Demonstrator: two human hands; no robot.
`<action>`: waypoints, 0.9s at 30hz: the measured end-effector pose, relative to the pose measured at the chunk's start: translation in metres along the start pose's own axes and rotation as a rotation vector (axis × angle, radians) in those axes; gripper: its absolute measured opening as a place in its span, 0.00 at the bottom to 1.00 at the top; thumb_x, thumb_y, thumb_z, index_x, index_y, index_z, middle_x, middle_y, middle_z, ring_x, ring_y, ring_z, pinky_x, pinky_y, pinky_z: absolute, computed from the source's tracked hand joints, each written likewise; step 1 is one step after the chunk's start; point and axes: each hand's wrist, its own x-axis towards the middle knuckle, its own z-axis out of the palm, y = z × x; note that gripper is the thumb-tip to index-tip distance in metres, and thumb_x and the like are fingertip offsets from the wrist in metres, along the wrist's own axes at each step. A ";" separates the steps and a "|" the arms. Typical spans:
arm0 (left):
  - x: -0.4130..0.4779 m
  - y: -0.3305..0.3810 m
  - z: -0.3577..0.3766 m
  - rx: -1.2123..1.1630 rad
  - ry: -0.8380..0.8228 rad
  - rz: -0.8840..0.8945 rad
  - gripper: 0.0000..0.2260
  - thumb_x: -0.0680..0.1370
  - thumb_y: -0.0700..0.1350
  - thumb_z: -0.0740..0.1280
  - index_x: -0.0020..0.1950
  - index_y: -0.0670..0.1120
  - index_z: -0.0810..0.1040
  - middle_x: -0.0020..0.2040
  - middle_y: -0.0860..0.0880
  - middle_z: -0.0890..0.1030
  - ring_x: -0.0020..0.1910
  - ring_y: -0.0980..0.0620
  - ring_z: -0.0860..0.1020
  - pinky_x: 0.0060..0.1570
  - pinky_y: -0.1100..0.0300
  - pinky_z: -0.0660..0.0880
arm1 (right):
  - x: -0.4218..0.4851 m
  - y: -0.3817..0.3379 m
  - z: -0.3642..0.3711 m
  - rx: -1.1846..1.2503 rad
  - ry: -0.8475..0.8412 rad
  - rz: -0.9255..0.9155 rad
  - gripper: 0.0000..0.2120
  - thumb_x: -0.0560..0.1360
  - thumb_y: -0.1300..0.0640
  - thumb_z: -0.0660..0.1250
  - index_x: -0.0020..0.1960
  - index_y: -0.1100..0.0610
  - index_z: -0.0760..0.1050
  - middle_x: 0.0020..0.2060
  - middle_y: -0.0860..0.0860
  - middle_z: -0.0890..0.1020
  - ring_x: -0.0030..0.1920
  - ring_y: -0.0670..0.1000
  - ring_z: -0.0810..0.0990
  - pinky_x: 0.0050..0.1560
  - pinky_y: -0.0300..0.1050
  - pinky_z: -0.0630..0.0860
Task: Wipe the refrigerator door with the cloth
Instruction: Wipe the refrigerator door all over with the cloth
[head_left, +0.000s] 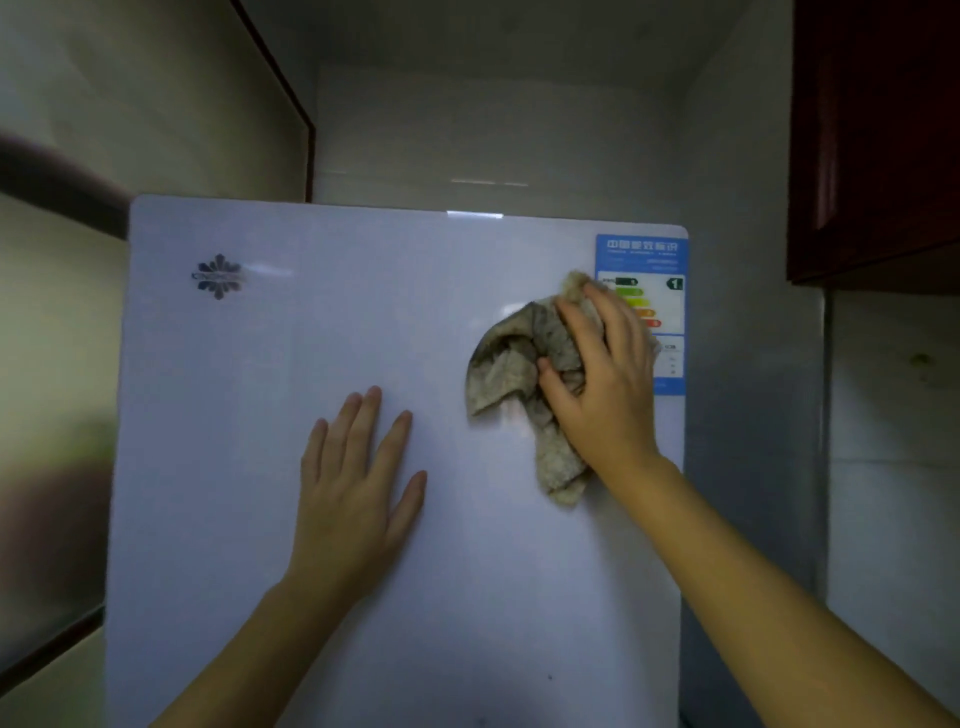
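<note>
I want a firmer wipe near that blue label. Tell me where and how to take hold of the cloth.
Probably best to bunch the cloth at its crumpled middle, coming at it from the front with the palm flat to the refrigerator door, as the right hand does now. Loose folds spill left and a tail hangs below the hand, so a grip gathering those in should keep them from dragging. The left hand rests flat on the door.

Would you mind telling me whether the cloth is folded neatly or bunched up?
Bunched up. The cloth is crumpled under the right hand against the refrigerator door, with loose ends hanging unevenly.
</note>
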 end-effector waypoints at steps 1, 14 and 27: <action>-0.001 0.001 0.001 -0.003 0.001 -0.006 0.27 0.82 0.56 0.57 0.77 0.45 0.68 0.81 0.40 0.62 0.80 0.39 0.60 0.78 0.40 0.56 | -0.018 0.002 -0.003 -0.002 -0.012 0.000 0.28 0.80 0.47 0.67 0.77 0.54 0.70 0.78 0.56 0.68 0.80 0.58 0.62 0.81 0.58 0.57; -0.002 0.000 0.001 -0.024 0.005 -0.021 0.26 0.82 0.55 0.58 0.78 0.45 0.67 0.81 0.41 0.61 0.80 0.40 0.59 0.79 0.41 0.53 | -0.074 0.011 -0.013 -0.003 -0.008 0.053 0.27 0.79 0.49 0.68 0.76 0.55 0.71 0.77 0.56 0.69 0.78 0.59 0.65 0.77 0.64 0.64; -0.009 0.001 -0.002 -0.037 -0.051 -0.015 0.28 0.82 0.56 0.57 0.80 0.45 0.63 0.82 0.40 0.58 0.82 0.40 0.56 0.80 0.45 0.48 | -0.171 0.019 -0.031 -0.017 -0.026 0.227 0.26 0.81 0.47 0.65 0.76 0.57 0.71 0.78 0.58 0.67 0.79 0.60 0.64 0.76 0.66 0.65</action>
